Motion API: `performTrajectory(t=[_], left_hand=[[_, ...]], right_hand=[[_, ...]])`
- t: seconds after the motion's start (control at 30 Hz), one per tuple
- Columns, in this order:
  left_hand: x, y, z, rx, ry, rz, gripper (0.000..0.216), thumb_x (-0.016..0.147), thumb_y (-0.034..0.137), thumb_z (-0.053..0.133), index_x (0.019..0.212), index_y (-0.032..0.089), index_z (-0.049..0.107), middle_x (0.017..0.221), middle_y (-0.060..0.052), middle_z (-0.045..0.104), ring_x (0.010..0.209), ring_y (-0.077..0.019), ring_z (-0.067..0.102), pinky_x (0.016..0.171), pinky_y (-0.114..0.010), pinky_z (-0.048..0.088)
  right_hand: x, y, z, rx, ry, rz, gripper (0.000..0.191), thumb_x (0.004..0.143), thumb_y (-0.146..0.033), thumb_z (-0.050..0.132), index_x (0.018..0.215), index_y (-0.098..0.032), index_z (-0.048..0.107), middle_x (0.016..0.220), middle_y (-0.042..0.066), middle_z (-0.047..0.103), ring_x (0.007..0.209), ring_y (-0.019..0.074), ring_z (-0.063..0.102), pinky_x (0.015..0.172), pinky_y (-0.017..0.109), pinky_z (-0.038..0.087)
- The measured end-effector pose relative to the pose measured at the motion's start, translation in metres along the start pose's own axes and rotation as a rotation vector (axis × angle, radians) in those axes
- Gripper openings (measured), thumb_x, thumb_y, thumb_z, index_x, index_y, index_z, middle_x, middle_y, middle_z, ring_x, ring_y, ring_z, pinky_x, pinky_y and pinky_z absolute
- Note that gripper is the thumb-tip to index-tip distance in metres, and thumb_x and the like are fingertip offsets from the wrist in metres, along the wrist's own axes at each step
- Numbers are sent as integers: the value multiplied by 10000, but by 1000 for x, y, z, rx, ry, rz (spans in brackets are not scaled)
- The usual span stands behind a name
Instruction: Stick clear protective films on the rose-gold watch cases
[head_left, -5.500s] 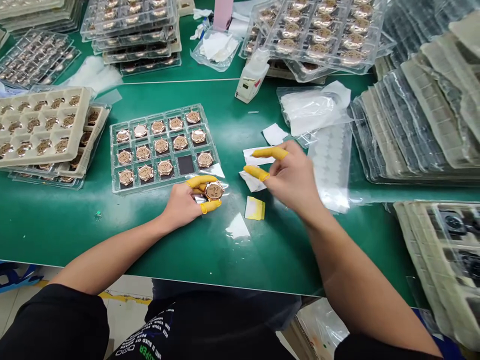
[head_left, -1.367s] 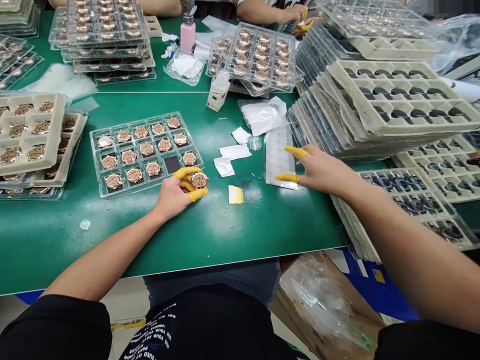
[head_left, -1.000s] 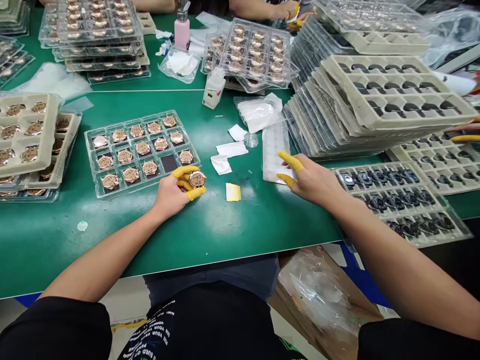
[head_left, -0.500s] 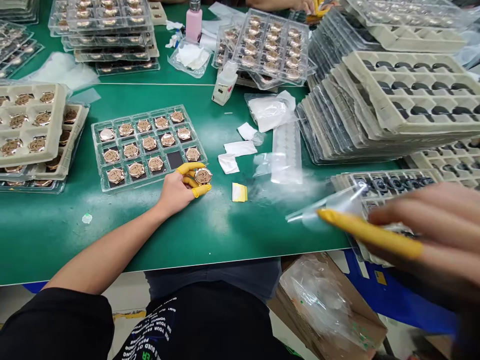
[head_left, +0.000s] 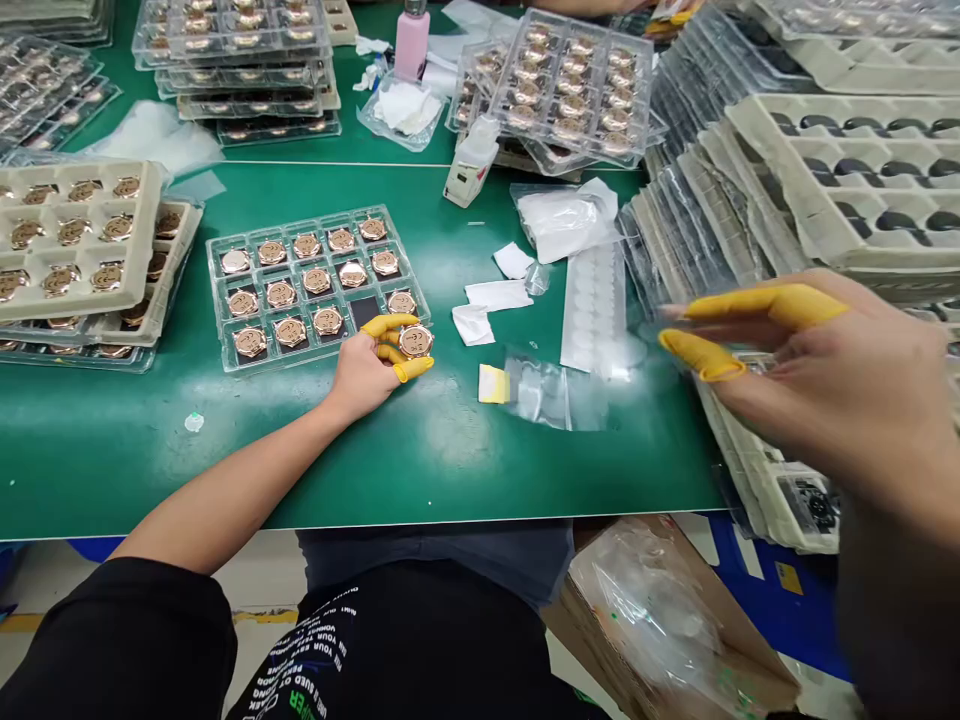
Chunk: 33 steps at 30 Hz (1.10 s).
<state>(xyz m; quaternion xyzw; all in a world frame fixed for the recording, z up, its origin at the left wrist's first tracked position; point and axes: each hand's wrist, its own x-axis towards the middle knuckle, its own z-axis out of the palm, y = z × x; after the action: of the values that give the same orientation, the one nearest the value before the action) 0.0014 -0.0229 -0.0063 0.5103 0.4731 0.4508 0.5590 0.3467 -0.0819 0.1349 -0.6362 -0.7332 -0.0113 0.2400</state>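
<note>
My left hand (head_left: 367, 370), with yellow finger cots, grips a rose-gold watch case (head_left: 415, 342) by its edge, engraved back facing up. It is just over the front right corner of a clear tray (head_left: 259, 368) of similar watch cases, where one dark compartment holds none. My right hand (head_left: 795, 350) is raised at the right, blurred by motion. Its cotted thumb and index finger are bent close together; a faint transparent smear shows at their tips, too blurred to name. A clear plastic bag (head_left: 547, 390) lies on the table beside a small yellow-and-white pad (head_left: 493, 384).
Stacked trays of watch cases (head_left: 75, 235) stand at the left. At the right are tall stacks of trays with dark curved parts (head_left: 862, 170). A white bottle (head_left: 471, 165), a pink bottle (head_left: 412, 45) and white wipes (head_left: 499, 294) lie beyond. Another person's arm shows at the far edge.
My right hand has moved up and away from the low right, and its thumb now shows. Clear plastic trailed from it before; a clear bag now lies by the pad. My left hand keeps the watch case.
</note>
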Motion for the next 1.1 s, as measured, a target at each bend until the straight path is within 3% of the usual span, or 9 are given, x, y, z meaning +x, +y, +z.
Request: performTrajectory(t=[0.13,0.23,0.3,0.37,0.5,0.6,0.73,0.87,1.1], left_hand=[[0,1,0,-48,14,-22,689,567,287,949,1204,164,714,907,-10,740,638,-75,608,632,-226,566],[1,1,0,-82,48,-27,705,541,300,967,1186,171,714,933,-20,760,687,-97,644,663,-242,586],[3,-1,0,-107,76,-19,719,520,298,977,1176,173,710,950,-25,771,748,-119,680,713,-257,606],[5,-3,0,-116,109,-3,732,521,311,983,1184,179,702,939,-22,772,802,-138,707,772,-279,622],[5,-7,-1,-123,141,22,762,560,396,987,1227,205,671,1018,-35,791,921,-184,762,879,-337,641],[2,-6,-1,-127,92,15,738,585,399,986,1227,210,673,1090,-54,808,1017,-213,784,943,-357,643],[-5,-2,-1,-82,-24,27,674,638,371,974,1228,205,693,1126,-66,818,1067,-224,790,991,-362,642],[-9,-3,-1,27,-113,76,615,653,365,974,1193,193,735,1157,-81,810,1043,-228,790,1001,-375,650],[-9,-4,1,41,-69,43,629,625,375,985,1171,185,738,1144,-85,814,1036,-230,789,984,-374,658]], right_hand=[[-3,-45,-8,774,-377,-222,369,916,-446,826,1273,-403,748,825,27,799,618,238,788,513,368,654],[16,-59,8,1121,-414,-24,609,776,-303,966,1322,-400,712,737,-24,799,547,219,761,463,330,656],[37,-61,37,1127,-350,208,599,656,-253,1018,1183,-275,737,770,16,814,620,221,781,496,317,662],[55,-62,74,1126,-399,367,604,620,-297,1018,1139,-217,720,755,38,804,652,216,767,477,292,620],[60,-66,143,1183,-565,411,621,562,-337,1024,1088,-231,711,785,34,817,642,193,728,518,297,582],[46,-71,170,1270,-563,458,663,568,-406,1026,1117,-231,697,829,28,831,577,147,676,525,284,560],[32,-75,178,1323,-499,503,675,604,-472,1018,1145,-237,690,865,18,832,587,133,670,557,284,570],[29,-74,175,1398,-648,479,695,641,-455,1010,1213,-252,671,796,-13,794,608,141,677,588,291,567],[30,-66,176,1339,-568,434,637,635,-425,1016,1156,-259,690,853,-27,723,684,147,708,640,304,601]])
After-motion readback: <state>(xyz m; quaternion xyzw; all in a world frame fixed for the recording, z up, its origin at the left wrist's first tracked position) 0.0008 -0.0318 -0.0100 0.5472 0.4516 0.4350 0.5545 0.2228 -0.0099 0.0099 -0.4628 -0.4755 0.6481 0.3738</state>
